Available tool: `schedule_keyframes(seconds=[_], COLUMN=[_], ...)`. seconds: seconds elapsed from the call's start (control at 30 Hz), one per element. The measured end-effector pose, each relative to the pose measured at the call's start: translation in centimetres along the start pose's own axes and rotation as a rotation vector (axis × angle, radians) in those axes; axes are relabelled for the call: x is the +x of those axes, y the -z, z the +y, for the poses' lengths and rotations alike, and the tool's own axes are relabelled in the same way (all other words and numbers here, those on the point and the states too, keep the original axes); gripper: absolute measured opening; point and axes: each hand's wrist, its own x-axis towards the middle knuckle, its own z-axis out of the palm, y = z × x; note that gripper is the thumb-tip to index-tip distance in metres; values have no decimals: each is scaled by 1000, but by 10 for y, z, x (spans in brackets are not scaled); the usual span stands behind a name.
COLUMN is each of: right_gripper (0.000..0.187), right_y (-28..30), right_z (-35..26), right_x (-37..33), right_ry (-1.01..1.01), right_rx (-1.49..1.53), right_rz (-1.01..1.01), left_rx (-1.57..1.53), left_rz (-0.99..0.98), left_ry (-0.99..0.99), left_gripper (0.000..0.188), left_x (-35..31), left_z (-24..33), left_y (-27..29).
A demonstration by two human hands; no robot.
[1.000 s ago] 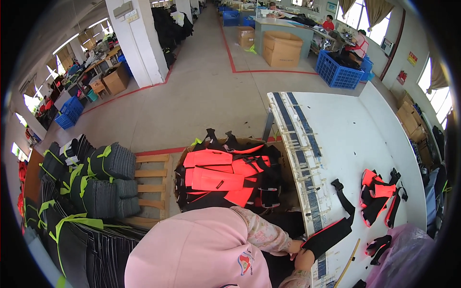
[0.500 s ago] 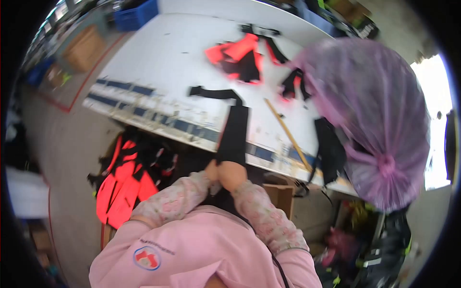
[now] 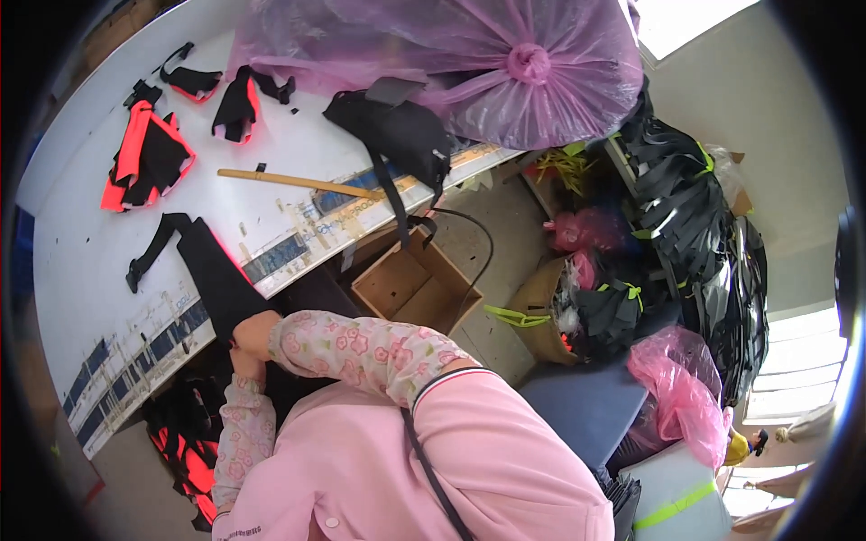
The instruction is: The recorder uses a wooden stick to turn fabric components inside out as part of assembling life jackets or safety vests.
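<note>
At the table's near edge, my left hand (image 3: 246, 364) and my right hand (image 3: 259, 334) are close together, both closed on the near end of a long black fabric panel (image 3: 216, 275). A thin red-pink edge runs along one side of the panel. From its far end a black strap (image 3: 161, 242) with a dark buckle lies bent across the white table (image 3: 81, 270). My fingertips are partly hidden by the hands and the fabric.
Farther back lie black and red-pink fabric pieces (image 3: 149, 158), a wooden stick (image 3: 289, 181) and a black bag (image 3: 397, 131). A big purple plastic sack (image 3: 478, 63) rests on the table. To the right are an open cardboard box (image 3: 415, 288) and hanging black strips (image 3: 677, 180).
The view has turned to the right, so the table and its pieces appear farther left and more of the right side shows. Both hands stay closed on the fabric panel.
</note>
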Motion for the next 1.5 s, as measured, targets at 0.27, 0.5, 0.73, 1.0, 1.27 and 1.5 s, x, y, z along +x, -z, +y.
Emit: schedule_keyframes(seconds=[0.27,0.5,0.73,1.0,1.27,1.5], right_gripper=[20,37,64,56,46,58], right_y=[28,70,48,33,47,68], right_z=[0,-17,6,30,24,17], right_x=[15,-43,-12,-11,-16,0], right_ry=[122,502,590,626,653,330], right_rx=[-206,69,-195,-42,-41,471], right_rz=[-369,204,270,291,248,-35], left_rx=[-944,-952,-981,-1168,-1103,-948], left_rz=[-16,17,95,34,-387,-320], left_ry=[210,349,377,519,654,619], left_gripper=[7,19,13,13,49,31], left_x=[-18,-28,-23,-21,-7,-7], left_z=[82,84,115,107,122,128], left_y=[-2,11,7,13,85,71])
